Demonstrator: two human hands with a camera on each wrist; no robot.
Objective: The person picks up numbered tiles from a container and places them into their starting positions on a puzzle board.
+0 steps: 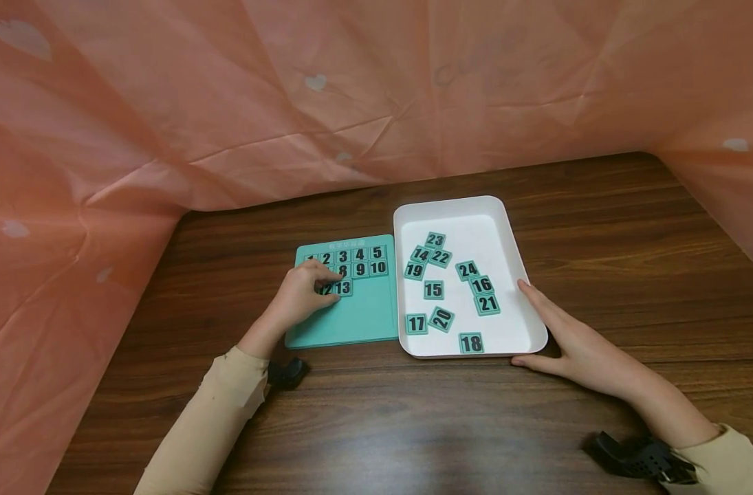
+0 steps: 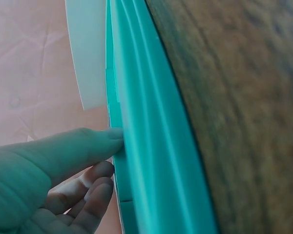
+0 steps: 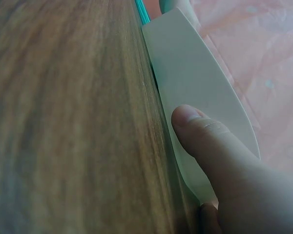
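Note:
My left hand [image 1: 302, 292] is over the teal board [image 1: 364, 316], pinching the number 13 tile [image 1: 343, 288] between thumb and fingertips. That tile lies in the third row, beside the 12 tile [image 1: 324, 289]. Rows with 1 to 5 and up to 10 sit above it, partly covered by the hand. The left wrist view shows the thumb [image 2: 88, 146] at the board's edge. My right hand [image 1: 574, 350] rests against the near right corner of the white tray [image 1: 506, 234], its fingers extended along the side and its thumb [image 3: 200, 126] on the front wall.
Loose number tiles lie in the tray, among them 15 [image 1: 434, 290], 18 [image 1: 472, 343] and 23 [image 1: 435, 240]. Board and tray stand side by side on the brown wooden table [image 1: 376, 426]. A pinkish-orange sheet [image 1: 351, 89] hangs behind and along the sides.

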